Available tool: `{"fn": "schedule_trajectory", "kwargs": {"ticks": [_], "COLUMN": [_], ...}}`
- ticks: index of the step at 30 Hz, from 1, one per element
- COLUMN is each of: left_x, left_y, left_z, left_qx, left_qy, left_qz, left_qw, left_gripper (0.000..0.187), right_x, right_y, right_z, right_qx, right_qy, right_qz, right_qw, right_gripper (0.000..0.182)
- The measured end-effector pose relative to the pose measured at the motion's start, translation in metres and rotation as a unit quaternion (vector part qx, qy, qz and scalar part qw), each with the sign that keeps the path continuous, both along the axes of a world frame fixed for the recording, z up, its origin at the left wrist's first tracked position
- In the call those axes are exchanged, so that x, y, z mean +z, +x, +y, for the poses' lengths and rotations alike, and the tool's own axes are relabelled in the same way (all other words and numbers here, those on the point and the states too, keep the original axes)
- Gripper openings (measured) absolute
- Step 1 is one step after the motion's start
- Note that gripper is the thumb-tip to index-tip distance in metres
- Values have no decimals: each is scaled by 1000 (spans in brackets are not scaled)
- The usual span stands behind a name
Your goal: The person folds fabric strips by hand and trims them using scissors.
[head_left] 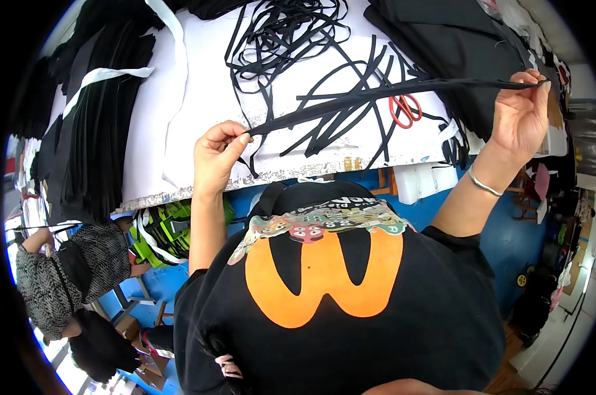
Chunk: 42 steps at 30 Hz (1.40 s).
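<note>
A long black fabric strip (351, 100) is stretched between my two hands above the table. My left hand (220, 148) pinches its left end between thumb and fingers. At the upper right, my right hand (523, 112) grips the other end, held higher. Beneath the strip, cut black straps (324, 131) lie crossed over each other on the white tabletop (206, 85). A pair of scissors with red handles (405, 110) rests just below the strip, nearer my right hand; its blades are hidden among the straps.
Tangled black cord (285, 39) lies at the table's back. Stacked black fabric (94, 131) hangs over the left side, with more black cloth (449, 52) at right. Bright green bundles (163, 230) sit below the table edge. Another person (81, 263) is at lower left.
</note>
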<state>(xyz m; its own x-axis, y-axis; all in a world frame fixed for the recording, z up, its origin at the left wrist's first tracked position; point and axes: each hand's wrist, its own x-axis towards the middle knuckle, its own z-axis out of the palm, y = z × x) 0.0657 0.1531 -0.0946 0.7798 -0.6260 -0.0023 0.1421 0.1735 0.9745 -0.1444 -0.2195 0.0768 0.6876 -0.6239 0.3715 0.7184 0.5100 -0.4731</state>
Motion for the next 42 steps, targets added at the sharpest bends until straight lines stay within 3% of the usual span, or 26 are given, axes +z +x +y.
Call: {"fn": "schedule_trajectory", "kwargs": {"ticks": [2, 7, 13, 15, 18, 21, 22, 24, 25, 27, 29, 31, 33, 34, 37, 40, 42], "left_x": [-1, -34, -83, -87, -83, -75, -67, -57, -41, 5, 42, 68, 77, 78, 78, 71, 70], "left_y": [3, 16, 34, 36, 34, 34, 35, 45, 47, 46, 39, 31, 24, 20, 7, -4, -8], "left_z": [4, 25, 49, 52, 49, 42, 41, 40, 35, 25, 12, -1, -8, -12, -16, -18, -20], "left_qx": [6, -6, -42, -61, -108, -141, -128, -66, -9, 76, 71, 59, 33, 68, 104, 105, 102], "left_qy": [30, 74, 220, 234, 245, 211, 220, 234, 179, 87, -32, -71, -98, -108, -127, -147, -157], "left_qz": [-8, 85, 127, 123, 117, 117, 90, 3, -16, -26, -71, -131, -134, -97, -89, -104, -107], "left_qw": [1000, 994, 966, 963, 956, 960, 963, 970, 984, 993, 994, 987, 986, 987, 982, 978, 977], "left_gripper": [8, 10, 10, 10, 11, 15, 19, 28, 29, 32, 36, 30, 22, 15, 13, 15, 16], "right_x": [-2, -4, -6, 8, 24, 54, 66, 59, 56, 52, 51, 51, 50, 51, 47, 50, 54], "right_y": [11, 50, 104, 125, 146, 149, 149, 164, 172, 177, 177, 177, 180, 180, 192, 190, 178], "right_z": [10, 60, 132, 160, 170, 190, 198, 193, 191, 199, 206, 212, 211, 212, 202, 203, 206], "right_qx": [-200, -328, -255, -216, -148, -160, -161, -107, -78, -186, -209, -219, -230, -231, -148, -186, -239], "right_qy": [-89, -219, -398, -374, -397, -481, -503, -485, -474, -520, -524, -526, -539, -534, -490, -491, -530], "right_qz": [55, 109, 101, 85, 46, 86, 111, 45, 13, -9, 17, 25, 9, 17, 28, -34, -14], "right_qw": [974, 912, 875, 898, 905, 858, 842, 867, 877, 834, 826, 822, 810, 813, 859, 851, 813], "right_gripper": [10, 10, 8, 3, 6, 8, 10, 11, 11, 12, 13, 13, 13, 13, 13, 13, 13]}}
